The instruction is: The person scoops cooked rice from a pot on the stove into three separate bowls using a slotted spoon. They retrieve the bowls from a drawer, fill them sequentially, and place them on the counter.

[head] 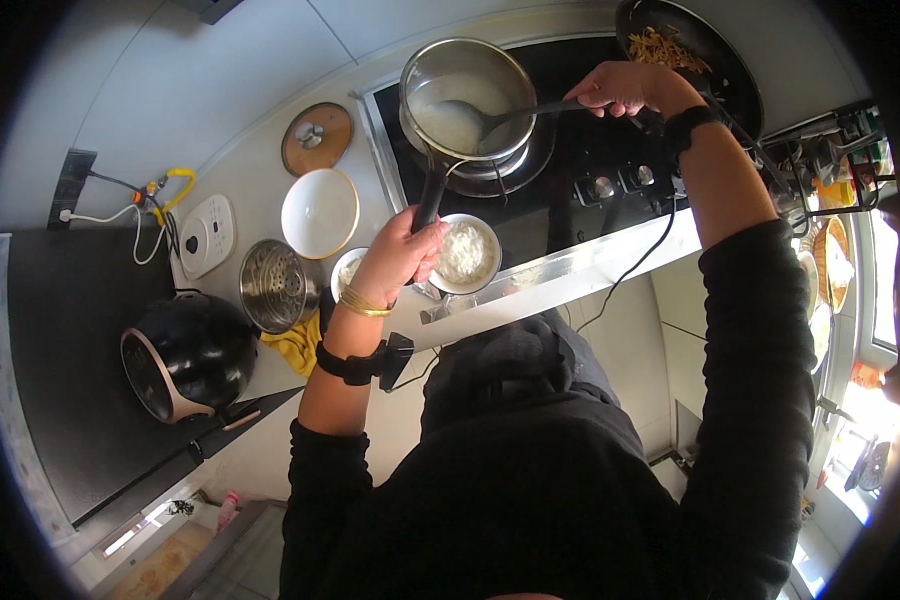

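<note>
My left hand (397, 259) grips the black handle of a steel saucepan (468, 142) over a burner of the black cooktop. Whitish liquid lies inside the pan. My right hand (621, 88) holds the handle of a dark ladle (465, 120), whose head dips into the liquid. Beside my left hand stands a bowl of white food, perhaps rice or flour (465, 253). A second small bowl with white contents (345, 274) is partly hidden by that hand. The empty white bowl (320, 214) with a yellow-orange rim sits further left.
A frying pan with browned shreds (664, 51) stands at the back right. Left on the counter are a glass lid (317, 139), a steel steamer insert (274, 286), a yellow cloth (296, 346), a white appliance (207, 236) and a black air fryer (191, 356). A cable hangs over the counter's front edge.
</note>
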A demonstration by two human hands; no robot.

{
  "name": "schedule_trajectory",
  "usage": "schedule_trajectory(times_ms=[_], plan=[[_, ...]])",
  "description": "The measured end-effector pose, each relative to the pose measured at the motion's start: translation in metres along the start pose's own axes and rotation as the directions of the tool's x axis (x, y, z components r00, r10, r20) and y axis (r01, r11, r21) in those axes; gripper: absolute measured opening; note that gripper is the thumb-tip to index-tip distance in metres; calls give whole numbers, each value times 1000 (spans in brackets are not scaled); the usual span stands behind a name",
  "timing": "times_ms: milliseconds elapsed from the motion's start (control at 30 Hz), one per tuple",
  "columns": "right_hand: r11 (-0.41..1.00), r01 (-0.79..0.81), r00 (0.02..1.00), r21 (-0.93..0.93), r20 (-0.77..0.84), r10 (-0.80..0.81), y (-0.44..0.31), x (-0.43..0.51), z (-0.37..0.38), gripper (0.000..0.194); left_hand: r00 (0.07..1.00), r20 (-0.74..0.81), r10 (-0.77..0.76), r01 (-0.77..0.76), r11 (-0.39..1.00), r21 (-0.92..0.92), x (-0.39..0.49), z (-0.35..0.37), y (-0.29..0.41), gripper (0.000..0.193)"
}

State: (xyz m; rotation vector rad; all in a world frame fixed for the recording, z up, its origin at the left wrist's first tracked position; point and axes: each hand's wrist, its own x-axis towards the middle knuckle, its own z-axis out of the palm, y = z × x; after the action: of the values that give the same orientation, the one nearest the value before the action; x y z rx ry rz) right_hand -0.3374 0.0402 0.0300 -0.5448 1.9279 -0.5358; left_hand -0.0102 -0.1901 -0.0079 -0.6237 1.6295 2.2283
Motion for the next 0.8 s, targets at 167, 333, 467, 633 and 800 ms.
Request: schedule_trajectory(times_ms=[167, 333, 467, 633, 800], plan=[[982, -5, 1000, 189, 7, 4, 6, -3, 14, 28, 1000, 13, 15, -15, 1000, -12, 0, -1, -2, 14], [970, 40, 999, 241, -34, -33, 9, -9, 27, 29, 999, 35, 15, -14, 999, -29, 1, -5, -2, 18], [955, 96, 991, 281, -119, -65, 7, -21, 40, 32, 998, 54, 18, -16, 999, -42, 1, -6, -3, 16], [927, 123, 967, 354, -252, -32, -1, -35, 69, 32, 995, 82, 54, -44, 992, -118, 2, -4, -6, 16], [929, 127, 917, 347, -399, 24, -2, -51, 104, 32, 995, 99, 27, -3, 972, -235, 6, 1, -8, 17]])
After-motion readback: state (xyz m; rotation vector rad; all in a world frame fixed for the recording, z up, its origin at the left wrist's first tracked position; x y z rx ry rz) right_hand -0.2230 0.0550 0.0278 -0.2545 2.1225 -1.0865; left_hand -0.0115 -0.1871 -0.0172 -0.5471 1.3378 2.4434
